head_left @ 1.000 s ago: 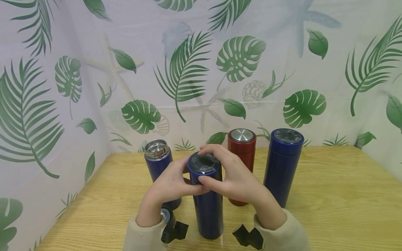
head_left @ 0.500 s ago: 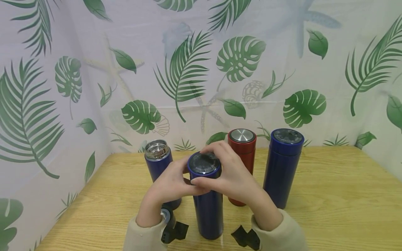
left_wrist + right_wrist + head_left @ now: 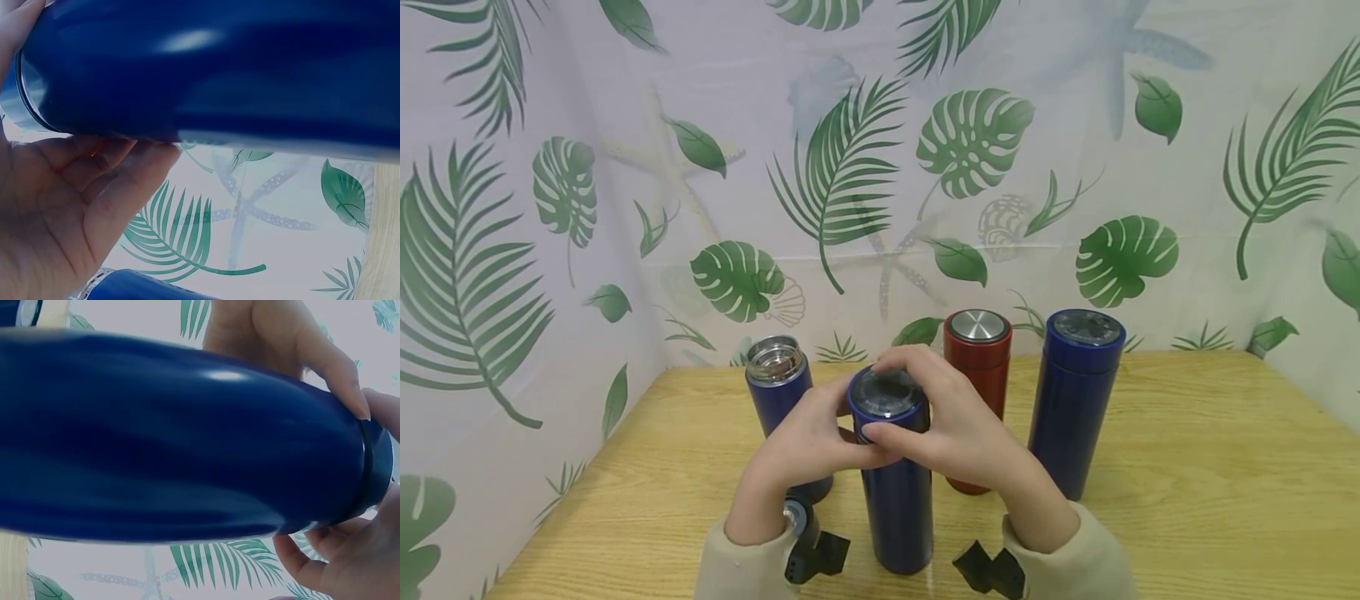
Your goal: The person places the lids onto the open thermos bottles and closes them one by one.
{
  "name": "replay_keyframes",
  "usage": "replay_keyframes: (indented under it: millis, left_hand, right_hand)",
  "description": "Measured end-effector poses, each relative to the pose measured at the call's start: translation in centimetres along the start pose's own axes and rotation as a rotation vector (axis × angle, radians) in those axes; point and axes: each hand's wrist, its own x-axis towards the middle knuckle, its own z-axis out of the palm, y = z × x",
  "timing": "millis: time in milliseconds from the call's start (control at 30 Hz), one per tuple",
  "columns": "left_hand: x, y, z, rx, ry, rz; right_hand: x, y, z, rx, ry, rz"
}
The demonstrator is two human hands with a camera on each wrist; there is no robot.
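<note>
Wood-grained tabletop (image 3: 1210,467) in front of a leaf-print cloth (image 3: 737,92). Near and central on it, a tall blue bottle (image 3: 897,517), upright, apparently resting on its base, with a dark-topped lid (image 3: 884,395) in place. Just below the lid in both wrist views, a dark seam (image 3: 367,469). Curled round the neck from the left, thumb across the near side: left hand (image 3: 808,433). Pinching the lid from the right, thumb in front and fingers over the far rim: right hand (image 3: 958,417).

Judging by that pairing, probably at the step of turning the lid; impossible to say whether tightening or loosening. Called for next, most likely: a steady hold below, a level twist above, no tipping.

Just beyond to the left, an open bottle (image 3: 772,398), blue with a bare steel mouth. Beyond to the right, a capped red bottle (image 3: 977,354), partly hidden by the right hand; farther right, a second blue bottle (image 3: 1077,408), also capped. Low on the left, half hidden beside the left sleeve (image 3: 747,571), a small dark round part (image 3: 801,510), possibly a loose lid; too covered to tell.
</note>
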Motion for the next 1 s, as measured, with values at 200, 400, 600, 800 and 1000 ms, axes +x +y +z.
replay_keyframes:
  millis: [200, 400, 600, 800, 1000]
  left_hand:
    - [0.02, -0.02, 0.06, -0.004, -0.002, -0.002]
    - [0.07, -0.12, 0.03, 0.012, 0.0, 0.001]
    - [0.09, -0.1, 0.09, 0.008, 0.001, 0.008]
    - [0.02, -0.05, 0.14, 0.004, 0.003, -0.005]
    - [0.02, 0.05, 0.08, 0.001, -0.001, -0.003]
  right_hand:
    - [-0.02, -0.05, 0.25, -0.043, 0.042, 0.082]
    - [-0.05, 0.02, 0.0, -0.023, 0.028, 0.064]
    - [-0.2, -0.02, -0.54, 0.042, -0.012, 0.015]
    - [-0.22, -0.08, -0.53, 0.044, -0.003, 0.022]
    - [-0.11, -0.05, -0.23, -0.031, 0.05, 0.066]
